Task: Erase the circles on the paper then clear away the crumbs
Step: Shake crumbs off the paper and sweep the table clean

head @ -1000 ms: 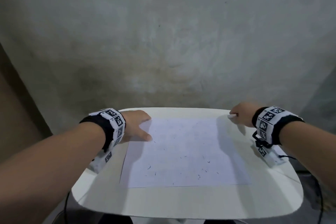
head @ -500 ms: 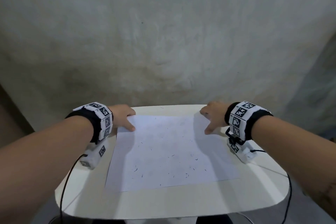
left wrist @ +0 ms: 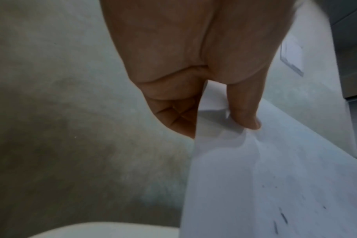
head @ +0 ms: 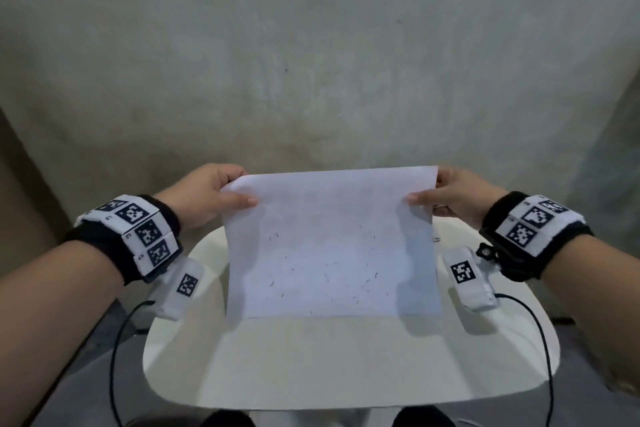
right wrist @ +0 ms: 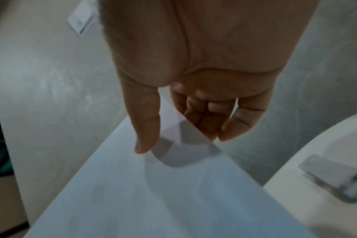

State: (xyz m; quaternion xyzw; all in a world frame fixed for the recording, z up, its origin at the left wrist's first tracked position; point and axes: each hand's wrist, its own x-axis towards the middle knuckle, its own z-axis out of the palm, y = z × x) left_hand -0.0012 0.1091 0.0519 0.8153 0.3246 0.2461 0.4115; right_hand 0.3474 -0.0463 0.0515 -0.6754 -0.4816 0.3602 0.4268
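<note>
A white sheet of paper (head: 329,246) is lifted off the white table (head: 346,364), far edge raised, near edge low over the tabletop. Dark eraser crumbs (head: 325,276) lie scattered on its lower half. My left hand (head: 214,198) pinches the far left corner, thumb on top and fingers underneath. My right hand (head: 446,199) pinches the far right corner the same way. The left wrist view shows the left thumb on the paper (left wrist: 275,177) with crumbs (left wrist: 283,217) below it. In the right wrist view the right thumb presses the sheet (right wrist: 153,193). No circles are visible on the paper.
A white eraser (right wrist: 332,175) lies on the table (right wrist: 296,201) to the right of the paper. A grey plaster wall (head: 311,62) rises right behind the table. Black cables (head: 114,357) hang from both wrist units over the table's sides.
Both hands moved from resting at the paper's far corners to pinching them. The sheet, flat on the table before, is now raised at its far edge.
</note>
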